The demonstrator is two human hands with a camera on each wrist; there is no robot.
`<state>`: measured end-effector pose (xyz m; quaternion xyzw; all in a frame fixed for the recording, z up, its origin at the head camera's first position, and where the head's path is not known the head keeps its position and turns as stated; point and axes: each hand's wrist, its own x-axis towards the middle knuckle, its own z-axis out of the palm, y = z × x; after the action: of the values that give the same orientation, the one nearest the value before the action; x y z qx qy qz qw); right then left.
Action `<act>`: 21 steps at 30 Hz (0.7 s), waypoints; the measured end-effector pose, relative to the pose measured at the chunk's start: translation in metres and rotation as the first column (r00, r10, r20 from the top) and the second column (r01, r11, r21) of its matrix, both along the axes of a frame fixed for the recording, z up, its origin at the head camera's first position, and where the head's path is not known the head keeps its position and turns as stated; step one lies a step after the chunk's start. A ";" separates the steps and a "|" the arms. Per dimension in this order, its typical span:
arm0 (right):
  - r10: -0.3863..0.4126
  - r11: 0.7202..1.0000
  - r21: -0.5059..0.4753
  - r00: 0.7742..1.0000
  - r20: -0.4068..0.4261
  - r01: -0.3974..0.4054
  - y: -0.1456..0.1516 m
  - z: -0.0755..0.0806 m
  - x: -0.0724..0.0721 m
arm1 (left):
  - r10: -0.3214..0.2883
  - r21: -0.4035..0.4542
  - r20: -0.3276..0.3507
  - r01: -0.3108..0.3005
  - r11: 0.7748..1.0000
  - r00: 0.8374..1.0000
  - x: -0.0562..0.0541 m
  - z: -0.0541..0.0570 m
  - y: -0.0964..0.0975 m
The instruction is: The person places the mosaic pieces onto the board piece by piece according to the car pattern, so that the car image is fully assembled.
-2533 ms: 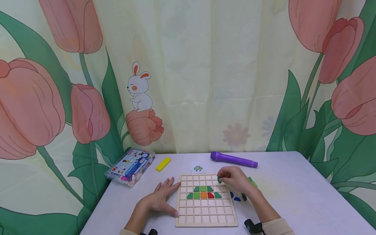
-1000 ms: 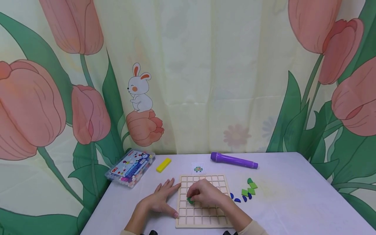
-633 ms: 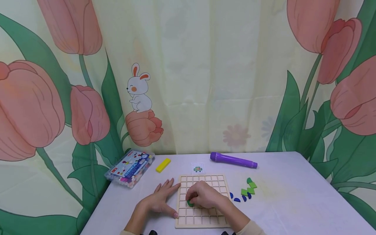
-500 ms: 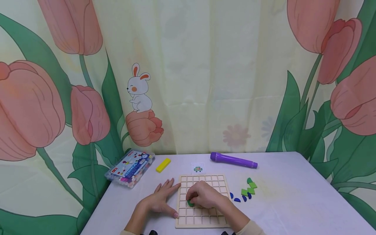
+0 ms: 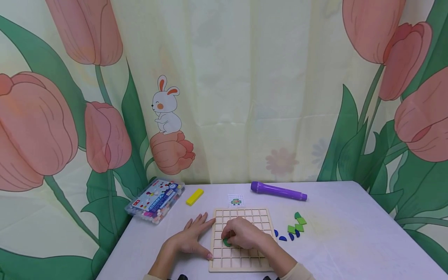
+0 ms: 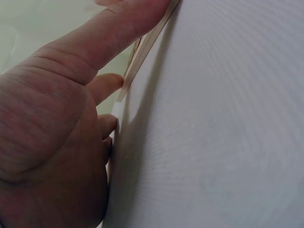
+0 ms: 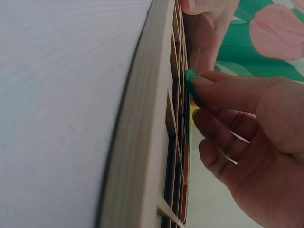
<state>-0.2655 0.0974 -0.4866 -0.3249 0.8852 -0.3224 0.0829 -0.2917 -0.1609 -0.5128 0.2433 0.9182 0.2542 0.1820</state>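
Note:
A wooden grid board [image 5: 241, 269] lies on the table in the head view. My left hand [image 5: 190, 238] rests flat at its left edge, fingers spread, with the thumb against the frame; in the left wrist view the thumb [image 6: 109, 40] reaches to the wooden side. Over the left part of the grid, my right hand [image 5: 241, 233] pinches a green rounded tile [image 5: 226, 242] between thumb and fingers. The right wrist view has this green tile [image 7: 190, 85] tilted right at the grid slats. Most tiles set in the board are hidden under the hand; a red edge [image 7: 185, 166] shows.
Right of the board lie light green square tiles [image 5: 299, 227], a dark green tile [image 5: 297, 215] and several blue half-round tiles [image 5: 282, 238]. Behind it are a small picture card [image 5: 236, 200], a purple microphone-shaped stick [image 5: 279, 190], a yellow block [image 5: 194, 196] and a plastic case [image 5: 155, 199].
From the board's upper right corner, my right hand has carried the green tile left and nearer, down to the left columns. It has barely shifted in the last half second. My left hand stays put.

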 end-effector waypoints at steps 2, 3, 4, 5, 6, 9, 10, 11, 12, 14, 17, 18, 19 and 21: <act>0.000 1.000 0.008 1.000 0.002 0.000 0.000 0.000 0.000 | -0.006 0.004 0.000 0.006 1.000 1.000 0.001 0.001 0.000; 0.000 1.000 0.012 1.000 0.003 0.000 0.000 0.000 0.000 | -0.008 0.004 -0.001 0.008 1.000 1.000 0.001 0.002 0.000; 0.000 1.000 0.014 1.000 0.004 0.000 0.000 0.000 0.001 | -0.010 0.004 -0.002 0.010 1.000 1.000 0.001 0.002 0.000; -0.001 1.000 0.020 1.000 0.003 0.001 0.000 0.000 0.001 | -0.011 0.005 -0.003 0.011 1.000 1.000 0.002 0.003 0.000; -0.002 1.000 0.025 1.000 0.000 0.002 0.000 0.000 0.001 | -0.011 0.005 -0.003 0.011 1.000 1.000 0.002 0.003 0.000; -0.003 0.999 0.045 1.000 -0.010 0.004 0.000 0.001 0.003 | -0.011 0.004 -0.001 0.011 1.000 1.000 0.002 0.003 0.000; -0.001 0.999 0.053 1.000 -0.017 0.002 0.000 0.002 0.003 | -0.012 0.003 -0.002 0.012 1.000 1.000 0.002 0.003 0.000; 0.001 0.998 0.063 1.000 -0.027 0.001 -0.001 0.002 0.003 | -0.012 0.003 -0.002 0.012 1.000 1.000 0.002 0.003 0.000; 0.004 0.997 0.071 0.999 -0.035 -0.002 -0.001 0.002 0.004 | -0.013 0.001 -0.002 0.013 1.000 1.000 0.002 0.003 0.000; 0.010 0.996 0.086 0.999 -0.046 -0.006 -0.001 0.003 0.004 | -0.014 -0.001 -0.002 0.014 1.000 1.000 0.001 0.003 0.000; 0.012 0.995 0.102 0.998 -0.055 -0.006 -0.001 0.003 0.004 | -0.012 -0.002 -0.003 0.012 1.000 1.000 0.000 0.002 -0.001; 0.011 0.994 0.105 0.999 -0.053 -0.005 -0.001 0.004 0.004 | -0.011 -0.004 -0.001 0.011 1.000 1.000 0.000 0.002 -0.001; 0.010 0.994 0.107 0.999 -0.051 -0.004 -0.001 0.004 0.004 | -0.009 -0.005 0.001 0.009 1.000 1.000 0.000 0.002 -0.001; -0.002 0.994 0.106 0.999 -0.041 0.006 0.000 0.006 0.004 | -0.005 -0.006 0.004 0.005 1.000 1.000 -0.001 0.001 -0.001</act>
<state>-0.2618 0.0976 -0.4810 -0.3249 0.9032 -0.2686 0.0812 -0.2923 -0.1614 -0.5116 0.2446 0.9179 0.2514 0.1854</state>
